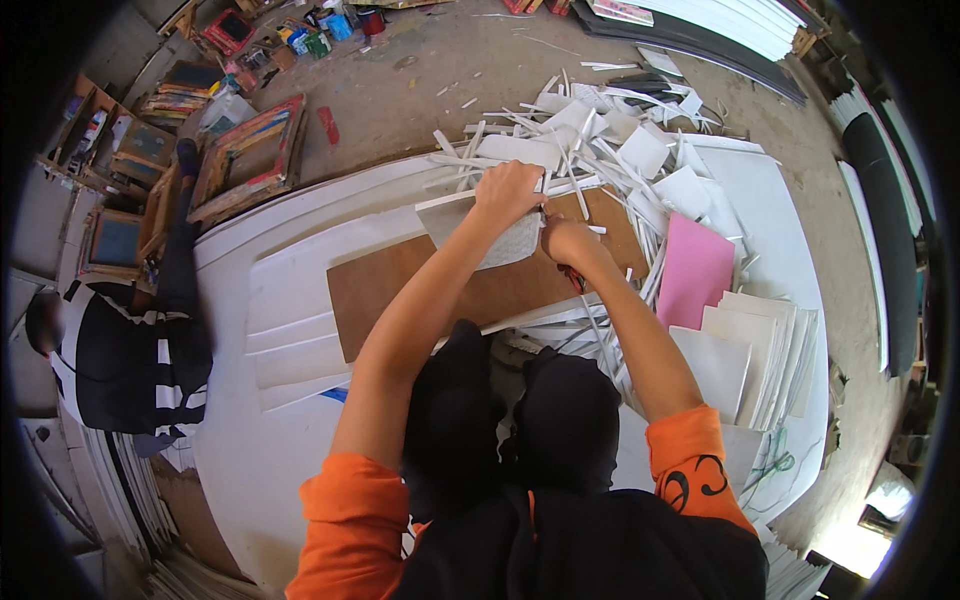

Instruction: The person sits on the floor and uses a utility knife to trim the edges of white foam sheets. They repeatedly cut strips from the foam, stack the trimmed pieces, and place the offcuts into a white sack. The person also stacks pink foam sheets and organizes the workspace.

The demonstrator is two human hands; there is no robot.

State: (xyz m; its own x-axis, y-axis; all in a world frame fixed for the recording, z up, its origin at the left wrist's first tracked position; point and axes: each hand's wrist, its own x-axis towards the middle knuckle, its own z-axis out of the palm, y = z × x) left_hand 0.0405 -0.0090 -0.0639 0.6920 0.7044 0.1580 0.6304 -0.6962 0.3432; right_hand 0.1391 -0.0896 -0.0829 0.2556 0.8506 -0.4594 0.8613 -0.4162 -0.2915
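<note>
A brown board (400,290) lies across my lap area, over white sheets. A pale grey-white sheet (510,247) rests on it. My left hand (508,195) is closed at the far edge of this sheet, fingers bent over it. Close beside it on the right, my right hand (572,243) is closed on a tool with a red and black handle (574,279); my fingers hide most of the tool, so its kind cannot be made out. A small dark edge shows between the two hands.
White offcuts (590,130) are heaped beyond my hands. A pink sheet (695,265) and stacked white sheets (760,345) lie to the right. Green-handled scissors (778,462) are at the lower right. Another person (130,360) sits at the left, near wooden frames (250,155) and paint cans.
</note>
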